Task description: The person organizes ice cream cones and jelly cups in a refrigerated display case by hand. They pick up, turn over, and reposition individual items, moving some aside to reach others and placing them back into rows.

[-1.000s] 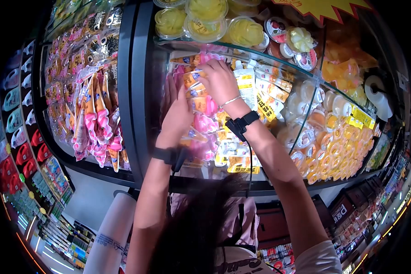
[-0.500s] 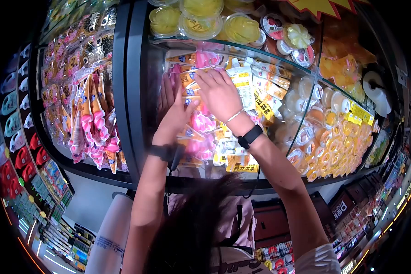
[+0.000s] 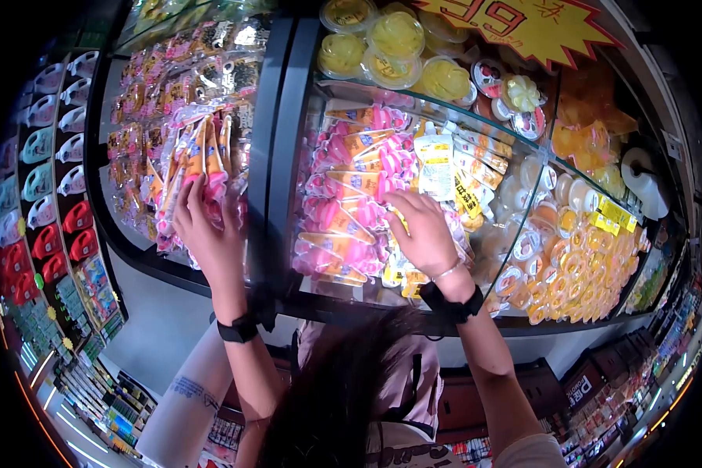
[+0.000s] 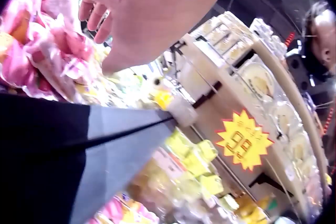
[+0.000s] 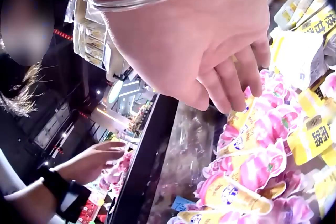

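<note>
My left hand [image 3: 210,230] is over the left bin, its fingers at a heap of pink-and-orange cone-shaped packs [image 3: 199,152]. In the left wrist view the fingers [image 4: 97,16] appear beside the pink packs, holding nothing. Over the middle bin, my right hand [image 3: 425,238] hovers with relaxed fingers at the right side of cone-shaped packs [image 3: 343,222] lying in rows. The right wrist view shows these fingers [image 5: 228,85] bent slightly downward above the packs, the palm empty. White-and-yellow spouted pouches [image 3: 435,164] lie just beyond the right hand.
A black divider [image 3: 277,132] separates the two bins. Glass panels [image 3: 515,234] edge the middle bin, with small jelly cups [image 3: 577,257] to the right. Yellow tubs [image 3: 398,39] stand behind, under a starburst price sign [image 3: 522,27]. A plastic bag roll [image 3: 187,390] is below left.
My left hand has left the middle bin and moved left across the divider to the left bin's heap. My right hand has drawn back toward the bin's front. The head view has shifted.
</note>
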A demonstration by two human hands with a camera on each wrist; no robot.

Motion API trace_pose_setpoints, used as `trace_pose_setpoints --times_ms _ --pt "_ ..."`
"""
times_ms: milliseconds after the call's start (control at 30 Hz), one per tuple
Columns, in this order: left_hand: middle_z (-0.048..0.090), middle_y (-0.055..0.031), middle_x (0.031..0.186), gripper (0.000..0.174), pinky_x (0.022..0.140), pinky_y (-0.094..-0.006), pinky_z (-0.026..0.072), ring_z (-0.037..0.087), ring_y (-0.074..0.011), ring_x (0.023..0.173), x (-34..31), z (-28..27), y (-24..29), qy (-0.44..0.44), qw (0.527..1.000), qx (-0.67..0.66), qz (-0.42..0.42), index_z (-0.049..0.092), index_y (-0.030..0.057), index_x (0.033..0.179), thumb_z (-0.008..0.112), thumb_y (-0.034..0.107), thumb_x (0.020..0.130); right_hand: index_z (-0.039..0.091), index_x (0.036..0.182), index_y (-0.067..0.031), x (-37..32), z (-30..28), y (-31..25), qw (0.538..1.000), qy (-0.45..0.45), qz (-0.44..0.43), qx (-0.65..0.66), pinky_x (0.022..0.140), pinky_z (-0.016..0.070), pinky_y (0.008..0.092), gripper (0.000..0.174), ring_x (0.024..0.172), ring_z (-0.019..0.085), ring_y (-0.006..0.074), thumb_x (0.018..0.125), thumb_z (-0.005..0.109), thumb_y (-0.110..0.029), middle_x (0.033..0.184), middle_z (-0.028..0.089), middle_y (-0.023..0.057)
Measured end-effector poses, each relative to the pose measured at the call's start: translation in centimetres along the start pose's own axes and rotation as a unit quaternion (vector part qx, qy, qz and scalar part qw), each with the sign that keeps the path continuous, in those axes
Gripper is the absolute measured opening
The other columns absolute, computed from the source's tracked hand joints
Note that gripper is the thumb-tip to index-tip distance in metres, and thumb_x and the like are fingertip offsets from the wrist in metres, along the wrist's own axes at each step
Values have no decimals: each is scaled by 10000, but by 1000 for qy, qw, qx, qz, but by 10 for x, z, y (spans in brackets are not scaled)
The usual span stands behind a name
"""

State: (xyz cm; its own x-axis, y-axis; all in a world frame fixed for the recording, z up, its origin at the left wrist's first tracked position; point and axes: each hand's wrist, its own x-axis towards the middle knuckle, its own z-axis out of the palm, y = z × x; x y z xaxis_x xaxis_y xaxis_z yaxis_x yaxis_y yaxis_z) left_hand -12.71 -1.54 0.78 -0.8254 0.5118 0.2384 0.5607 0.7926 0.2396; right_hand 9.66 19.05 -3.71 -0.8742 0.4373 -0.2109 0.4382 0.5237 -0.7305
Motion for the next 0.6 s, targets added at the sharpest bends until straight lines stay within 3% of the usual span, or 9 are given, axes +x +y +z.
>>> trace_pose_setpoints --times_ms 100,200,233,367,467,600 --pt "487 -202 1325 549 1014 -486 379 475 -392 1214 -1 17 -21 -7 999 46 -8 555 152 1297 770 210 795 617 1158 -42 -14 11 -15 999 8 -34 24 988 395 430 283 1086 555 336 901 550 -137 1129 624 142" --pt "513 -197 1233 488 997 -498 390 492 -396 1185 9 27 -23 -2 999 19 -51 567 138 1248 758 198 803 616 1142 -39 -20 20 -29 997 11 -58 41 973 399 439 273 1051 556 340 884 561 -109 1099 620 139" --pt "509 -179 1165 386 936 -475 443 543 -386 1095 12 26 -19 8 999 3 -48 575 116 1174 733 175 827 616 1138 -38 -22 22 -33 997 10 -58 44 972 399 440 270 1045 556 340 881 562 -101 1090 618 138" --pt "479 -179 1174 277 795 -415 511 589 -359 966 16 18 -15 6 996 -24 -83 566 89 1122 683 151 879 614 1121 -35 -24 22 -46 996 28 -58 68 962 408 439 258 1026 556 343 870 566 -68 1062 612 141" --pt "503 -184 1128 261 813 -437 492 583 -361 955 18 17 -16 11 994 -53 -90 571 60 1041 707 202 869 616 1113 -34 -27 17 -51 995 36 -46 83 944 421 438 254 1014 559 346 866 566 -61 1048 615 144" --pt "551 -158 928 334 810 -454 465 568 -361 907 22 28 -40 12 995 -22 -97 538 26 886 738 289 845 621 1102 -34 -28 11 -51 993 60 -54 84 918 435 437 248 989 566 348 861 569 -55 1015 617 145"
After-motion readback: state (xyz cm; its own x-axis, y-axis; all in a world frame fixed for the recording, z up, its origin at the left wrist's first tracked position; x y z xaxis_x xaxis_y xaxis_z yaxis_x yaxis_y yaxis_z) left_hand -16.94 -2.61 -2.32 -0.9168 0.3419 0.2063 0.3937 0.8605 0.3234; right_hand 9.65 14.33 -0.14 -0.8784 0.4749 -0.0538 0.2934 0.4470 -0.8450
